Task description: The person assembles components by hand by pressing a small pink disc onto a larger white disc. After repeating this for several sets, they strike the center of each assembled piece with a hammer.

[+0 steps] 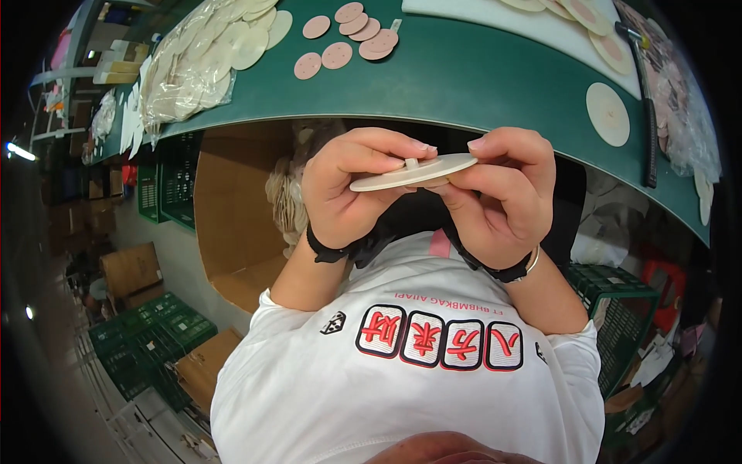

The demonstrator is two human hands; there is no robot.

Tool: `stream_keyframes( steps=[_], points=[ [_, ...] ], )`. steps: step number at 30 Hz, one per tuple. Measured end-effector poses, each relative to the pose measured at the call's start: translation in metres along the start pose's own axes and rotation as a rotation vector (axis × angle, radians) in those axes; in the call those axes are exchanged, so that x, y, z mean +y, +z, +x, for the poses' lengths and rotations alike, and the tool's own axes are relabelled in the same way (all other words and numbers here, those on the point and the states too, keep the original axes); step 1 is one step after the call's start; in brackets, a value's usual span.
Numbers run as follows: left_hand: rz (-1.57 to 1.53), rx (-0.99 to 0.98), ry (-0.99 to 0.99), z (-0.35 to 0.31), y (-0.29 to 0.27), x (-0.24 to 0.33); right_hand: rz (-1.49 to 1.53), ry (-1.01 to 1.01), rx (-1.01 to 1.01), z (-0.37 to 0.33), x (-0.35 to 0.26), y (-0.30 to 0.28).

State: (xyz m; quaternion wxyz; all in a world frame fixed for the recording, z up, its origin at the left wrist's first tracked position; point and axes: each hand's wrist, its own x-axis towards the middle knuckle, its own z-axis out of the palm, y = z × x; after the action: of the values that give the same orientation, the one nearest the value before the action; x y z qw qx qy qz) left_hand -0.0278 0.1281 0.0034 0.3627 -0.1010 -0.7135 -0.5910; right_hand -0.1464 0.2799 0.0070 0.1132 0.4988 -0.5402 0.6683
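Between my two hands, in front of my chest, a cream round disc [379,182] with a short stub on its upper face is held tilted, nearly edge-on. My left hand [340,182] pinches it at the left, thumb and fingers closed near the stub. At the opposite rim my right hand [506,185] grips the disc with its fingers above and below. The disc's underside is mostly hidden. Beyond my hands, several pink round pads [337,56] with small holes lie on the green table [309,97]. Another cream disc [607,114] rests flat at the right.
A clear bag of cream discs [193,66] lies at the table's left. At the right are a hammer [649,116] and a white sheet [495,19] with discs on it. Below the table edge stand a cardboard box [228,209] and green crates [610,309].
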Motion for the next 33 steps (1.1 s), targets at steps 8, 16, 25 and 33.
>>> stream_keyframes(
  steps=[8,16,25,33],
  points=[
    [0.114,-0.029,0.006,0.007,-0.004,0.012,-0.024,0.044,-0.116,0.007,-0.002,-0.007],
    [0.128,0.000,0.036,0.003,-0.001,0.008,-0.037,0.042,-0.097,0.004,0.000,-0.005],
    [0.171,-0.008,0.073,0.004,0.002,0.006,-0.024,0.082,-0.135,0.006,0.004,-0.008],
    [0.295,-0.017,0.017,0.002,0.003,0.011,0.165,0.275,0.062,-0.004,0.006,0.007]
  ],
)
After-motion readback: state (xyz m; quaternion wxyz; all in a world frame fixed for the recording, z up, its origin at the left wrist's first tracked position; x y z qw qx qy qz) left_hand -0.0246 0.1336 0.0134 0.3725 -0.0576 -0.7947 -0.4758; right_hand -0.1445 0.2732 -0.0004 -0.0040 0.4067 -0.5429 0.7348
